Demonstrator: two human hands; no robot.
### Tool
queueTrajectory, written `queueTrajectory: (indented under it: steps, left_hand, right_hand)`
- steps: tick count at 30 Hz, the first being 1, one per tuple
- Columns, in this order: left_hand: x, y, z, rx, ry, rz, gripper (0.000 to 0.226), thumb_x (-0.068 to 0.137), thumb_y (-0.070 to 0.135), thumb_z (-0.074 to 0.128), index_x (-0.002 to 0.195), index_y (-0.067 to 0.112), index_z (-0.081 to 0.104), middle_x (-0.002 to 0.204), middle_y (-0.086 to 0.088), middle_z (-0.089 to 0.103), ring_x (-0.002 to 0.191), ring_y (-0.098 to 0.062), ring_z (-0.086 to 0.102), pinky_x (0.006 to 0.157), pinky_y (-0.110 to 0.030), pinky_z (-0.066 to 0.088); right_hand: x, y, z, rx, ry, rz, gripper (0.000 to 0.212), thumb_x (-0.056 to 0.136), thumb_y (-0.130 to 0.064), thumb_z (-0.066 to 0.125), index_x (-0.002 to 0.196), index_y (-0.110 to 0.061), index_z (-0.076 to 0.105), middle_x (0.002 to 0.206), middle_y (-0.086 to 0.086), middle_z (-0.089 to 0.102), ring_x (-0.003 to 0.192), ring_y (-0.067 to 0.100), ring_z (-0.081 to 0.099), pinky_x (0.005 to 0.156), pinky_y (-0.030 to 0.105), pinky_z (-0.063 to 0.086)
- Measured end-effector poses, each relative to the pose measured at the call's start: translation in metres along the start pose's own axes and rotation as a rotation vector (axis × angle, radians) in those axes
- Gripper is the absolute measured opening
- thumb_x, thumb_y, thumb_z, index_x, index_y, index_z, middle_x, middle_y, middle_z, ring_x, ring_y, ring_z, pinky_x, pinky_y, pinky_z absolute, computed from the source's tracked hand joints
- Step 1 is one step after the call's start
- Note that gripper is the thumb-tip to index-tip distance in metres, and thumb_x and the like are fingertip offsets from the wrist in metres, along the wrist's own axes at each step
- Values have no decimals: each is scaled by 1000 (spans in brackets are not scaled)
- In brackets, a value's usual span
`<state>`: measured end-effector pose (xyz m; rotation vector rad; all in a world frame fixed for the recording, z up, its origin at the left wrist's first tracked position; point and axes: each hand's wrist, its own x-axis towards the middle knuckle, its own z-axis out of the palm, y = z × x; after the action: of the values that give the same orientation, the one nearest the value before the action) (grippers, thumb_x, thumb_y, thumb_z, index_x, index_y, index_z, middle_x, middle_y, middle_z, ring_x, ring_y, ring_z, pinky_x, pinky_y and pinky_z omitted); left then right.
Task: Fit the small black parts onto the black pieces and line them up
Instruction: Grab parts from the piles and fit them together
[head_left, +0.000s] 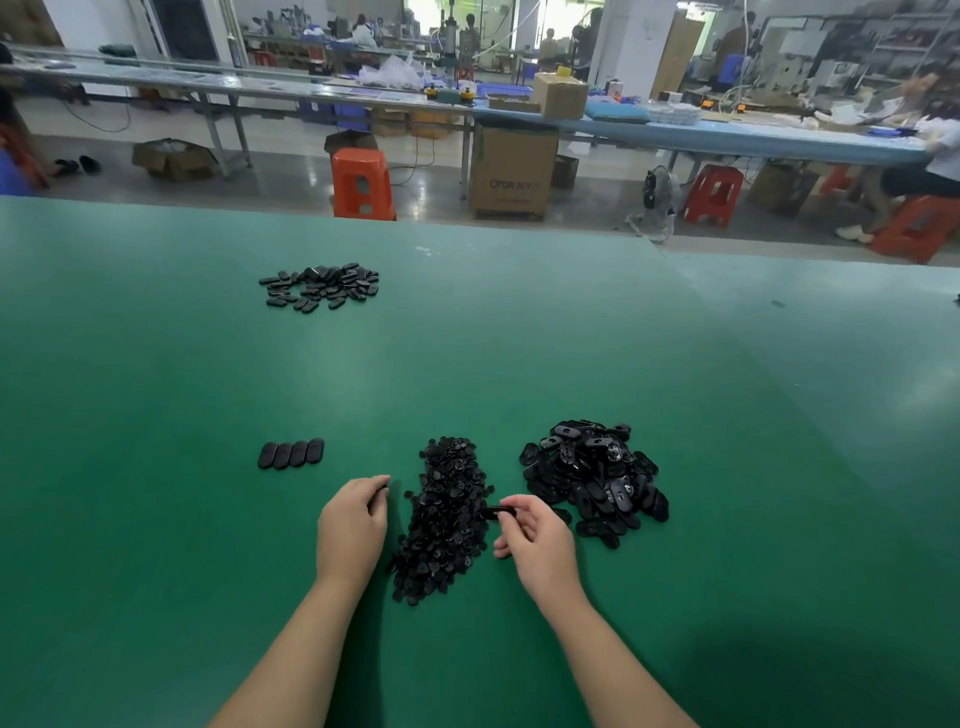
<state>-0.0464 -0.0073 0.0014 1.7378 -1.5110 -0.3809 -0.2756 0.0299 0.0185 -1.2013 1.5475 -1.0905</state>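
Work was observed mid-cycle on the green surface (467, 364). Right hand (540, 545) held one oval black piece (497, 513) pinched between thumb and fingers (519, 506), just above the right edge of the heap of small black parts (447, 519). Left hand (353, 525) rested on the surface at the left edge of that heap with its fingers curled inward; something dark showed at the fingertips, but whether a small part was held could not be told. Stock of unfitted oval pieces lay in a larger heap (595, 480) to the right of the small parts, near the right hand. Four finished pieces stood in a short row (291, 454), touching side by side, left of the hands and well apart from the heaps. A further pile of oval pieces (322, 286) lay much farther away on the surface; its status could not be determined. In my judgement the step in hand was the pairing of a small part with the held piece. The next move would call for bringing both hands together, seating the part squarely, then setting the piece at the end of the row in line with the others.
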Motion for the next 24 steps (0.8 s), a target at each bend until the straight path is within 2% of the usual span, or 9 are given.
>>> queueTrajectory:
  steps: [5, 10, 12, 15, 17, 20, 24]
  left_hand:
    - [0, 1, -1, 1, -1, -27, 21, 95, 6, 62, 114, 7, 72, 108, -3, 72, 96, -19, 66, 88, -27, 49]
    - [-2, 2, -1, 12, -1, -21, 26, 97, 5, 60, 121, 6, 71, 97, 3, 66, 85, -14, 60, 78, -26, 45]
    - [-3, 3, -2, 23, -14, -16, 24, 98, 7, 60, 118, 6, 73, 100, 2, 69, 87, -14, 63, 80, -27, 48]
    - [-3, 5, -3, 14, -17, -28, 20, 96, 9, 63, 112, 10, 75, 105, 2, 73, 92, -14, 66, 84, -26, 51]
    - [-4, 6, -4, 12, -3, -56, 15, 95, 11, 65, 107, 13, 74, 97, 5, 74, 82, -10, 66, 74, -25, 52]
    - [-5, 7, -6, -7, 34, -102, 8, 96, 14, 65, 99, 18, 71, 78, 12, 69, 63, -2, 61, 56, -20, 43]
    - [-3, 8, -8, -104, 40, -179, 11, 98, 14, 62, 96, 22, 68, 71, 11, 68, 58, -10, 62, 56, -30, 51]
  right_hand:
    - [-1, 3, 0, 14, 13, -8, 7, 102, -10, 55, 103, -16, 58, 93, -11, 77, 65, 13, 69, 66, 30, 62]
    - [-3, 5, 1, 10, 11, -3, 23, 104, -9, 51, 115, -27, 60, 94, -6, 76, 65, 9, 67, 65, 24, 58]
    - [-3, 6, 2, 0, 1, -4, 27, 104, -9, 50, 120, -30, 60, 97, -5, 76, 66, 9, 67, 65, 23, 58]
    - [-3, 7, 2, -7, -1, -15, 27, 104, -10, 51, 116, -31, 62, 95, -9, 76, 66, 9, 67, 65, 25, 59]
    - [-4, 6, 2, -7, -1, -21, 28, 104, -10, 51, 110, -35, 61, 94, -14, 75, 66, 9, 67, 65, 25, 59]
    - [-5, 6, 2, -16, -5, -30, 28, 103, -10, 52, 108, -36, 61, 95, -15, 75, 67, 9, 67, 64, 25, 59]
    - [-4, 7, 2, -19, -2, -25, 24, 103, -9, 53, 110, -29, 65, 93, -8, 76, 66, 9, 67, 64, 26, 59]
